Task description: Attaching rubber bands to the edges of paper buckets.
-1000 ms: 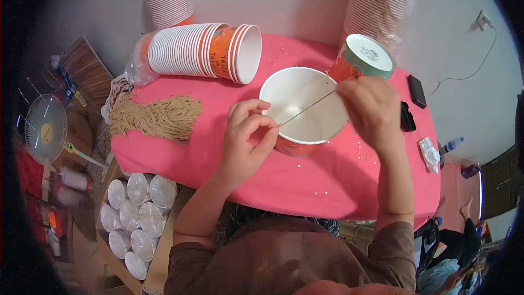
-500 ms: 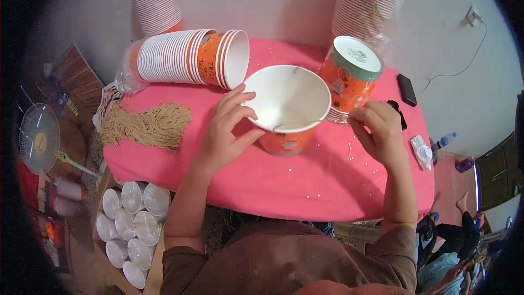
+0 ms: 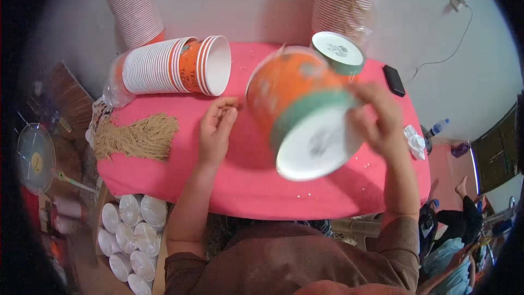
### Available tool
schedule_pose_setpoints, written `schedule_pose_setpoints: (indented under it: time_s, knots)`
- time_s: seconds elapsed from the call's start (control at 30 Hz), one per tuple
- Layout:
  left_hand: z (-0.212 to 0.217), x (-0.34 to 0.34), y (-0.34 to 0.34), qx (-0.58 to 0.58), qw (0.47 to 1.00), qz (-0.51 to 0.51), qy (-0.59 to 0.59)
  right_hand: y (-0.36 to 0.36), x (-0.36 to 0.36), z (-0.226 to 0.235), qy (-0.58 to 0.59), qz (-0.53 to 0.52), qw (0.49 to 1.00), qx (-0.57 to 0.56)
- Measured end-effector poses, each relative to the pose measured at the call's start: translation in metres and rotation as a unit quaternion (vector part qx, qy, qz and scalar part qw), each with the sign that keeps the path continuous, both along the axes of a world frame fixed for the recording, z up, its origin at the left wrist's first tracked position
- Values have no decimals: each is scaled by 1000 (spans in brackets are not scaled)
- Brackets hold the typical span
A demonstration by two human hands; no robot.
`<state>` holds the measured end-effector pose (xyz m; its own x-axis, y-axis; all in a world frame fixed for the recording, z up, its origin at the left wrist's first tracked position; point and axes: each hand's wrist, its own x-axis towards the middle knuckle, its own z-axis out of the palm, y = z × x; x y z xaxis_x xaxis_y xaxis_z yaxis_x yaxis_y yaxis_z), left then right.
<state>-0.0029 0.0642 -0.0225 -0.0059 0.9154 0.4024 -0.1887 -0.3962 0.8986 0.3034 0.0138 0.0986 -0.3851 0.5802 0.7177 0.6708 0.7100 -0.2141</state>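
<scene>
An orange paper bucket with a green band and white base is tipped over in the air above the pink-covered table, its base toward me. It is blurred by motion. My right hand grips it near the base's right edge. To the left of the bucket is my left hand, empty, its fingers loosely bent and apart from the bucket. Behind stands another bucket, upside down, partly hidden by the tipped one. A nested row of the same buckets lies on its side at the back left.
A bundle of tan stringy fibre lies on the left of the pink tablecloth. On the right are a black phone and crumpled white tissue. Tall bucket stacks lean on the wall. A box of clear-wrapped cups stands below left.
The bucket has gone from upright to tipped, base toward me, lifted by my right hand. My left hand has come away from its rim. The whole view has shifted slightly.
</scene>
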Motion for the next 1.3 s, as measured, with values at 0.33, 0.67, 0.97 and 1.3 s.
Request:
schedule_pose_setpoints:
  time_s: [0.33, 0.67, 0.97, 1.3]
  knots:
    - [-40, -3, 14, -59, 997, -16, 41, 109, 79, 86, 153, -192, 931, -270]
    - [-47, -7, 13, -96, 993, -22, 65, 171, 100, 38, 165, -179, 893, -380]
    - [-42, -3, 11, -103, 991, -20, 78, 190, 103, 17, 88, -200, 875, -431]
    - [-39, -22, 15, -47, 984, 60, 164, 179, 77, -1, 73, -234, 899, -363]
